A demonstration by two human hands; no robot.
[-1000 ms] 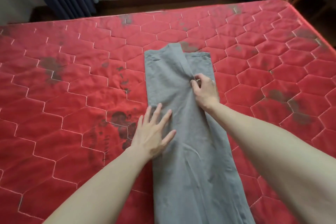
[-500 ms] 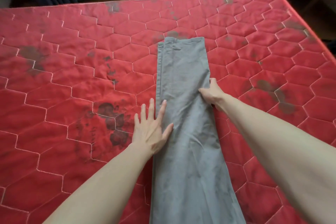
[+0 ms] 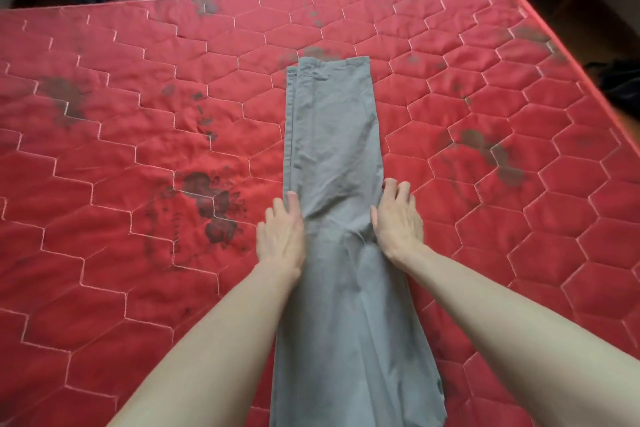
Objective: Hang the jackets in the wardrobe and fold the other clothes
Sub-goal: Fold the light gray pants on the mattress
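We've got the grey trousers (image 3: 332, 156) lying lengthwise on the red mattress (image 3: 138, 114), L hand (image 3: 281, 236) & R hand (image 3: 398, 218) gripping the 2 long edges mid-length, prob. to fold them crosswise.

Your left hand (image 3: 281, 236) and right hand (image 3: 398, 218) grip opposite edges of the long grey folded cotton trousers (image 3: 332, 156) lying lengthwise on the red quilted mattress (image 3: 138, 107).
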